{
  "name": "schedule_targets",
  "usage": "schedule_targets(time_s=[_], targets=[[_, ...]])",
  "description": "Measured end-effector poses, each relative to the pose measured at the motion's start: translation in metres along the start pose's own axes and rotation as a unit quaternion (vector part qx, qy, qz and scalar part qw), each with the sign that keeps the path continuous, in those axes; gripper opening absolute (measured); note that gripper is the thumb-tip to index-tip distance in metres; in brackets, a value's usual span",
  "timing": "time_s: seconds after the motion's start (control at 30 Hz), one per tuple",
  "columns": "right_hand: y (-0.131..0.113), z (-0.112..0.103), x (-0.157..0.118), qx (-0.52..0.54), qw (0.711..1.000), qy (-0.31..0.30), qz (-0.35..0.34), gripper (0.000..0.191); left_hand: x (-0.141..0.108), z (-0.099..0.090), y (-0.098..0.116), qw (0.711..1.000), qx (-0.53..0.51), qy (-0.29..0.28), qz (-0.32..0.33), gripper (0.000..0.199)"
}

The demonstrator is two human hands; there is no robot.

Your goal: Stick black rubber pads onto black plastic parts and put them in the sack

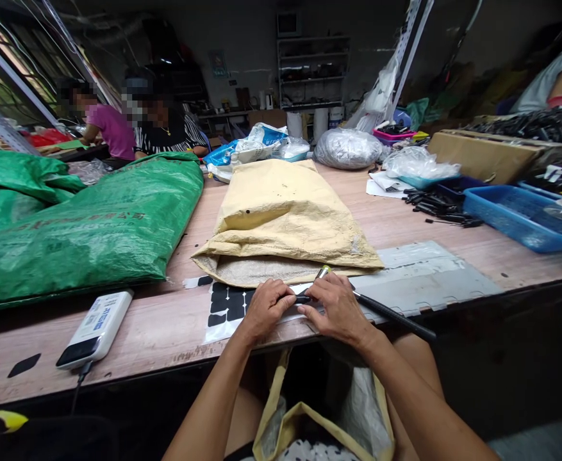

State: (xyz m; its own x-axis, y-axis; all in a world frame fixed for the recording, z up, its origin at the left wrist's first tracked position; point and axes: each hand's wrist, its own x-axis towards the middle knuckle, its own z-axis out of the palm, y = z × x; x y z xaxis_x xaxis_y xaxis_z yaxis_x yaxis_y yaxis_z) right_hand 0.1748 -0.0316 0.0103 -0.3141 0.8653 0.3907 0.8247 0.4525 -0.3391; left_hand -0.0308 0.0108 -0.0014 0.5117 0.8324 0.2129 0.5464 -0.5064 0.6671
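My left hand (268, 307) is closed at the table's front edge, thumb and fingers pinching a short black piece (302, 299) that spans the gap to the other hand. My right hand (334, 303) is curled over the same spot. A long black rod (396, 317) sticks out beyond it to the right, past the table edge; whether rod and black piece are one thing is hidden by the fingers. A small silver part with a yellow-green end (323, 272) shows above the right fingers. Under the left hand lies a sheet of black stickers (227, 302). A cream sack (285, 218) lies just behind, mouth toward me.
A grey board (434, 275) lies at right, near a blue tray (525, 218) and black parts (441, 208). At left are a full green sack (117, 224) and a white power bank (95, 330). An open cream bag (326, 416) sits on my lap. Co-workers sit behind.
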Motion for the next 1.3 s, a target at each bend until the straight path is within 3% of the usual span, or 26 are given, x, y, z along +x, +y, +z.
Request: schedule_targets(time_s=[0.27,0.57,0.87,0.97,1.07,1.13,1.2,1.3], targets=[[0.0,0.002,0.002,0.003,1.0,-0.013,0.008,0.017,-0.001,-0.001,0.001,0.999,-0.039,0.026,0.01,0.009],[-0.003,0.0,0.004,-0.002,0.999,-0.027,0.018,0.017,0.0,0.001,0.0,0.995,-0.081,0.052,0.017,0.01],[-0.013,0.013,0.006,-0.034,0.998,-0.01,0.045,0.019,0.001,0.003,-0.001,0.996,-0.072,0.052,0.014,0.008],[-0.013,0.007,0.003,-0.028,0.999,-0.011,0.032,0.02,-0.001,-0.002,0.003,0.995,-0.079,0.058,0.02,0.012],[-0.013,-0.014,-0.007,0.001,1.0,-0.014,0.025,0.021,-0.006,-0.009,0.008,0.993,-0.101,0.048,0.044,0.02],[-0.014,-0.031,-0.018,0.036,0.998,-0.041,0.037,0.02,-0.009,-0.013,0.009,0.99,-0.124,0.046,0.052,0.025],[-0.015,-0.046,-0.033,0.06,0.992,-0.107,0.03,0.019,-0.009,-0.014,0.009,0.989,-0.131,0.054,0.042,0.03],[-0.018,-0.047,-0.057,0.014,0.982,-0.188,0.028,0.027,-0.007,-0.01,0.007,0.991,-0.11,0.067,0.026,0.032]])
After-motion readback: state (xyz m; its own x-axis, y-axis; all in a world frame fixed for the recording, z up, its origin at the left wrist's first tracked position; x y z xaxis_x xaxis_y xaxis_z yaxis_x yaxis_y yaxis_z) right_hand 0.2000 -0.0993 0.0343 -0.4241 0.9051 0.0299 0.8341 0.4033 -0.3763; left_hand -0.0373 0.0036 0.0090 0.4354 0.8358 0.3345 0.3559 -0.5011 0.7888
